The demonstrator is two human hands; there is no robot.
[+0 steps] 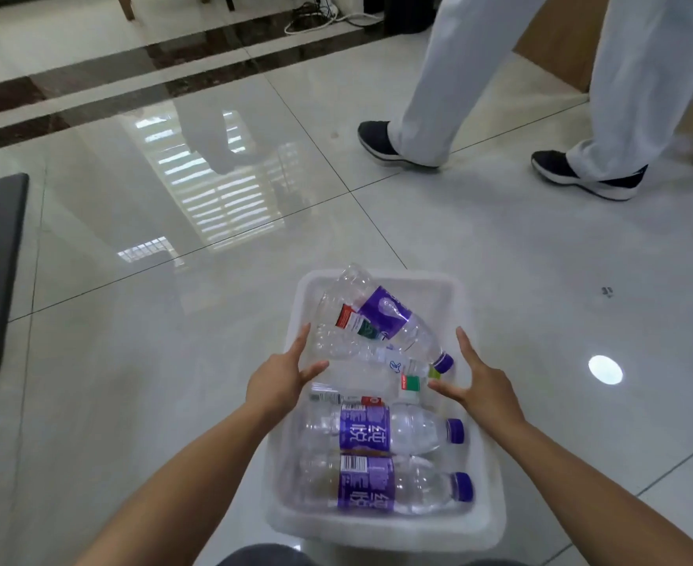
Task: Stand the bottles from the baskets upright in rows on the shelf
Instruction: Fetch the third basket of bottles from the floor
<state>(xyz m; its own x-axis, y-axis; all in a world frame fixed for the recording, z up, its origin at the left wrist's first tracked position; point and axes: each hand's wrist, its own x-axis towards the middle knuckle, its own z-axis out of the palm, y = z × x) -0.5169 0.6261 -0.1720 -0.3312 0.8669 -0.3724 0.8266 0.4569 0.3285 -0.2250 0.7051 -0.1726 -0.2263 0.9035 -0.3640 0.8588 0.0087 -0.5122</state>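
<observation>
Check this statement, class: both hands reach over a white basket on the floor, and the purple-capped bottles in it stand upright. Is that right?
Not quite. In the head view the purple-capped bottles lie on their sides, not upright. The rest holds: the left hand and the right hand reach over the white basket on the floor.

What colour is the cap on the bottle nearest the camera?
Purple: the cap shows clearest in the head view.

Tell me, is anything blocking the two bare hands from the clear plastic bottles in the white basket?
Nothing visible does: the left hand and right hand, both open, reach over the white plastic basket, whose clear plastic bottles lie uncovered.
</observation>
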